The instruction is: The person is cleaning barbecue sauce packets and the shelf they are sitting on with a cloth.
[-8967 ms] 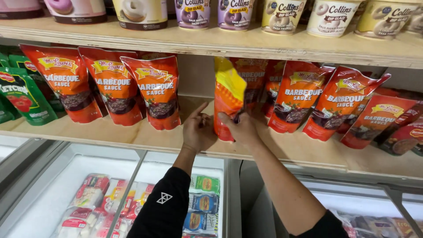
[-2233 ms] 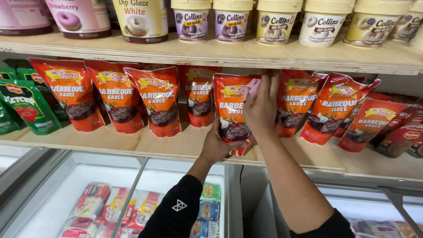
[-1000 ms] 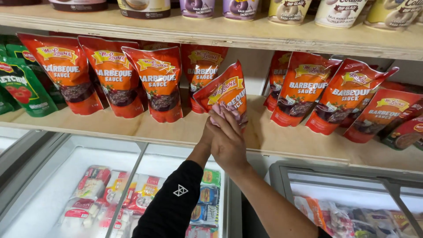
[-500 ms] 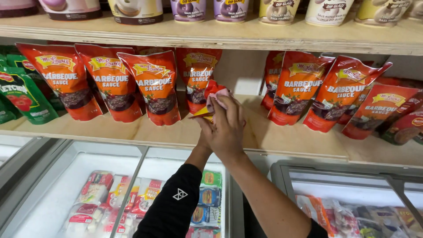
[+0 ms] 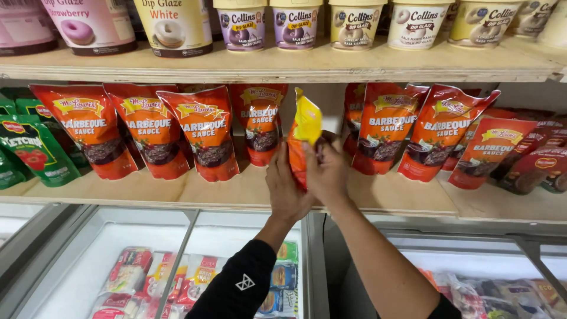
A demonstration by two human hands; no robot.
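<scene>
Fingers of left hand and right hand clamp one red-yellow sauce pouch, edge-on. It fills the gap between upright pouches on the wooden shelf.

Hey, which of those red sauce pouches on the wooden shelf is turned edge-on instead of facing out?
The pouch held between the left hand and right hand, in the gap mid-shelf. It shows its narrow edge and yellow top; the others face forward.
</scene>
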